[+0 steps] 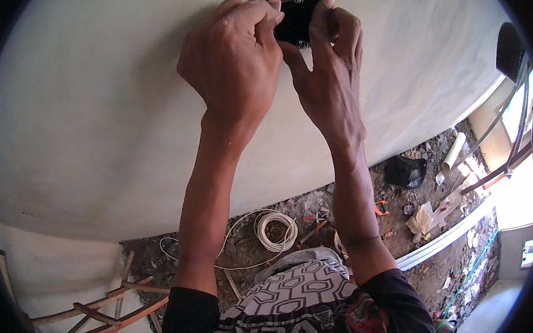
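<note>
- Two bare hands reach to one black wall box (296, 27), sunk in the pale wall (126, 125) at the far middle of the scene.
- The left hand (235, 56) is at the box's left edge, thumb and fingers bent in close together; whether anything is pinched there I cannot tell, as the hand covers its own fingertips.
- The right hand (332, 72) is at the right edge, its thumb spread away toward the box's near edge, one finger straight along the side and the others curled; the hand is partly open, and I cannot tell whether it grips anything.
- Two small metal fastenings show in the box, one at the far edge, one at the near; its interior is too dark to read, and both sides are partly behind fingers.
- One coil of white cable (291, 231) lies on the floor between the forearms, its loose length running left behind the left forearm.
- On the right floor: one black bag (405, 171), one short pale tube (454, 151) and several long white pipes (451, 235), too close together to count.
- One wooden frame (130, 322) stands near left, cut off by the dark rim.
- Small litter on the right is too fine to identify.
</note>
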The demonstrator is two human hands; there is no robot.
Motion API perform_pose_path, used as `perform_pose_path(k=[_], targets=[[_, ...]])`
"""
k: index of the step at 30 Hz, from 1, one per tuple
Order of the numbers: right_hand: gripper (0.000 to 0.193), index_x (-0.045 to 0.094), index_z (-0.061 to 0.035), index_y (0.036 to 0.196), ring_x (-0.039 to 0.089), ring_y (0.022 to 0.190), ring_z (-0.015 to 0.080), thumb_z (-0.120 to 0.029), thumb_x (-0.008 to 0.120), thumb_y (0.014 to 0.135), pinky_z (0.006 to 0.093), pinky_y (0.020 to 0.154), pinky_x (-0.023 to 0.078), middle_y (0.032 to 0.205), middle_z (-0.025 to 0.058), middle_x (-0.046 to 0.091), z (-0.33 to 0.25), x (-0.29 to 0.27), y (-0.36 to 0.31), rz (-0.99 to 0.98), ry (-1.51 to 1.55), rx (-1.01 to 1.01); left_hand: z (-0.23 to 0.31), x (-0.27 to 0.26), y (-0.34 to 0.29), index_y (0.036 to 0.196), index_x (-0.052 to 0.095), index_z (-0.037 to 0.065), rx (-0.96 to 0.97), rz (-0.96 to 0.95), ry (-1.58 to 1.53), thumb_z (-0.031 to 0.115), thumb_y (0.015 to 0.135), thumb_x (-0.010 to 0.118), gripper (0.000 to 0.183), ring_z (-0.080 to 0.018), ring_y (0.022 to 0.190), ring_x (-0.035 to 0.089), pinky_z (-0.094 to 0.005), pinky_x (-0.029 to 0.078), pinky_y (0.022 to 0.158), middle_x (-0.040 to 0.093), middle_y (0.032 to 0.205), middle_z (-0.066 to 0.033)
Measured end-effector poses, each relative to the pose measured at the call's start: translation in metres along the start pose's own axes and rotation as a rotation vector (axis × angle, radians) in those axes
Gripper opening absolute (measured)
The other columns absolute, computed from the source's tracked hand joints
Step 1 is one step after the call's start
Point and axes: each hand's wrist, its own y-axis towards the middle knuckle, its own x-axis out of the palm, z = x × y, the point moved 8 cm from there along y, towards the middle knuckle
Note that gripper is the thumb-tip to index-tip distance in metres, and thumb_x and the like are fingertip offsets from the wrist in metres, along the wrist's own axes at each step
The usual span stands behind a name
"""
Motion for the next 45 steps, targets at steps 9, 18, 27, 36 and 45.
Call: perform_pose_path(k=[9, 18, 27, 36, 45], targets=[[0.090, 0.027, 0.0032, 0.148, 0.046, 0.114, 0.0333, -0.033, 0.074, 0.080, 0.0453, 0.091, 0.038, 0.129, 0.0172, 0.042, -0.004, -0.005, 0.007, -0.092, -0.063, 0.108, -0.006, -0.006, 0.005, 0.086, 0.073, 0.008, -0.230, -0.043, -0.092, 0.025, 0.076, 0.082, 0.022, -0.0153, 0.064, 0.065, -0.0328, 0.049, 0.060, 0.068, 0.076, -0.0005], [0.085, 0.028, 0.0063, 0.145, 0.047, 0.111, 0.0339, -0.033, 0.070, 0.083, 0.0449, 0.090, 0.039, 0.130, 0.0170, 0.043, -0.007, 0.000, 0.009, -0.106, -0.091, 0.136, 0.001, -0.019, 0.021, 0.104, 0.040, 0.010, -0.148, 0.179, 0.379, 0.026, 0.058, 0.091, 0.071, -0.0324, 0.107, 0.039, -0.0482, 0.029, 0.092, 0.041, 0.108, -0.0130], [0.085, 0.031, 0.0012, 0.145, 0.046, 0.110, 0.0340, -0.030, 0.076, 0.080, 0.0453, 0.089, 0.040, 0.125, 0.0187, 0.041, -0.001, 0.013, -0.008, 0.125, -0.095, 0.073, -0.009, -0.005, 0.017, 0.113, 0.042, 0.008, 0.024, 0.147, 0.314, 0.038, 0.061, 0.090, 0.077, -0.0340, 0.112, 0.030, -0.0491, 0.028, 0.089, 0.034, 0.118, -0.0189], [0.085, 0.029, 0.0035, 0.146, 0.046, 0.109, 0.0327, -0.031, 0.074, 0.082, 0.0446, 0.090, 0.039, 0.126, 0.0181, 0.042, -0.006, 0.008, -0.007, 0.064, -0.087, 0.103, -0.009, -0.013, 0.012, 0.112, 0.048, 0.018, 0.050, 0.134, 0.215, 0.041, 0.065, 0.088, 0.066, -0.0330, 0.110, 0.031, -0.0479, 0.028, 0.088, 0.033, 0.118, -0.0129], [0.090, 0.030, 0.0091, 0.142, 0.048, 0.103, 0.0323, -0.036, 0.076, 0.079, 0.0436, 0.085, 0.040, 0.119, 0.0185, 0.043, -0.004, 0.006, -0.004, 0.070, -0.104, 0.009, 0.000, -0.012, 0.011, 0.093, 0.071, 0.027, 0.228, 0.051, 0.255, 0.043, 0.072, 0.084, 0.030, -0.0280, 0.113, 0.032, -0.0496, 0.025, 0.093, 0.035, 0.114, -0.0071]])
